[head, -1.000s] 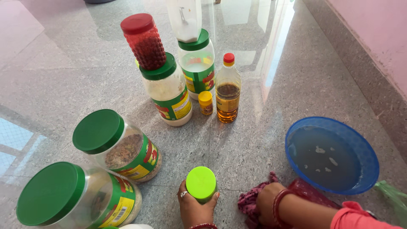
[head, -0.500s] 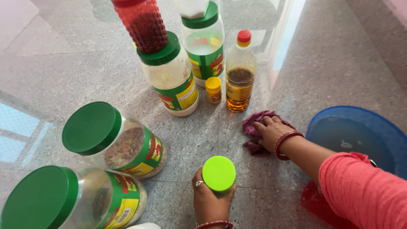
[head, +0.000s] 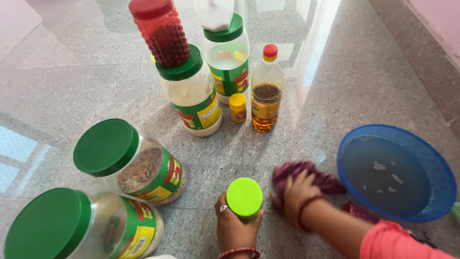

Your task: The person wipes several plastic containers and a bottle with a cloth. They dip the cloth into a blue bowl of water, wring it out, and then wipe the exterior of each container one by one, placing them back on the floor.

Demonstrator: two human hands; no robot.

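My left hand [head: 233,229] grips a small jar with a bright lime-green lid [head: 244,196], standing on the grey granite floor near the bottom middle. Just to its right, my right hand [head: 299,192] presses a crumpled maroon cloth [head: 306,172] flat on the floor; the hand is blurred. A red bangle circles that wrist, and a pink sleeve covers the forearm. The cloth lies between the lime-lidded jar and a blue basin [head: 438,168].
The blue basin at right holds cloudy water. Two big green-lidded jars [head: 129,160] [head: 76,230] stand at left. Behind are two more green-lidded jars [head: 191,96] [head: 227,62], a red-lidded jar [head: 160,31] stacked on one, an oil bottle [head: 266,91] and a tiny yellow container [head: 237,107].
My right hand has swept the cloth over the floor, from near the basin up toward the oil bottle and back down beside the lime-lidded jar. My left hand stays on the jar.
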